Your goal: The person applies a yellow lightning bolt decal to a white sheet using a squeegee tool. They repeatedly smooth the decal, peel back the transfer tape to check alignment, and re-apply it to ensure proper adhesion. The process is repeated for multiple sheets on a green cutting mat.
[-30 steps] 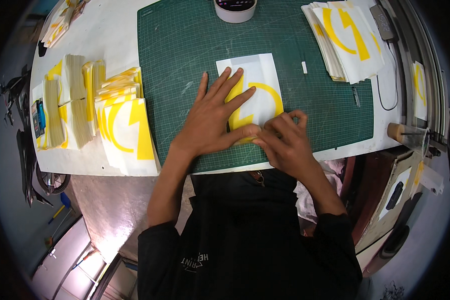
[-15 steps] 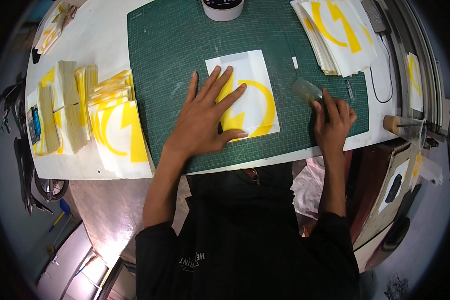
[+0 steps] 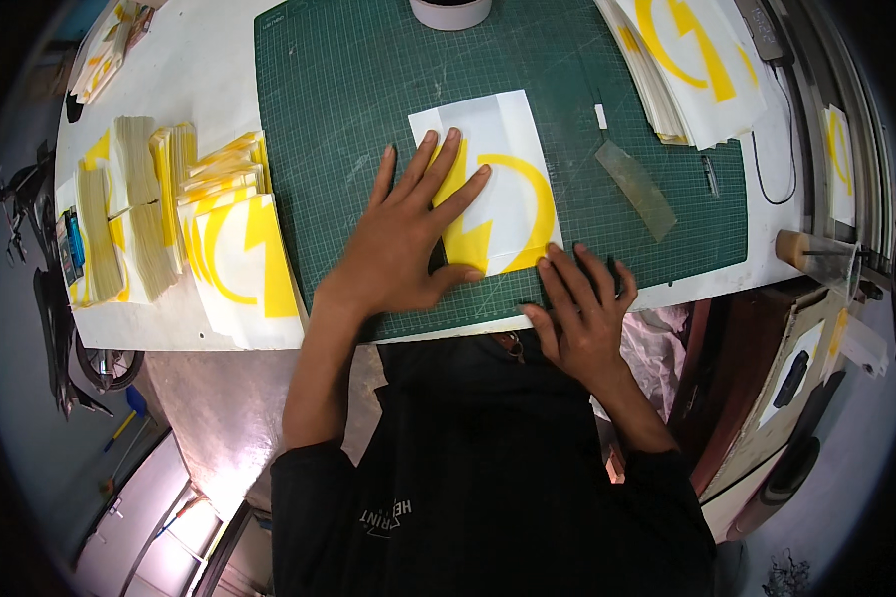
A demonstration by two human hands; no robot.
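A folded white paper piece with a yellow print (image 3: 513, 129) lies on the green cutting mat (image 3: 319, 109). My left hand (image 3: 388, 234) rests flat on its left half with fingers spread, thumb near the lower edge. At the paper's lower right corner, my right hand (image 3: 582, 308) holds nothing; its fingers are apart and the fingertips touch or nearly touch that corner. Right of the paper, a translucent flat strip (image 3: 637, 189) lies slantwise on the mat, apart from both hands.
Several stacks of yellow-printed paper (image 3: 239, 259) stand at the left of the white table (image 3: 209, 60). Another stack (image 3: 692, 80) sits at the far right, with a slim metal tool (image 3: 709, 175) below it. A round white device (image 3: 452, 14) is at the far edge.
My right hand has let go of the translucent strip and moved left to the paper's lower right corner. The left hand stays on the paper.
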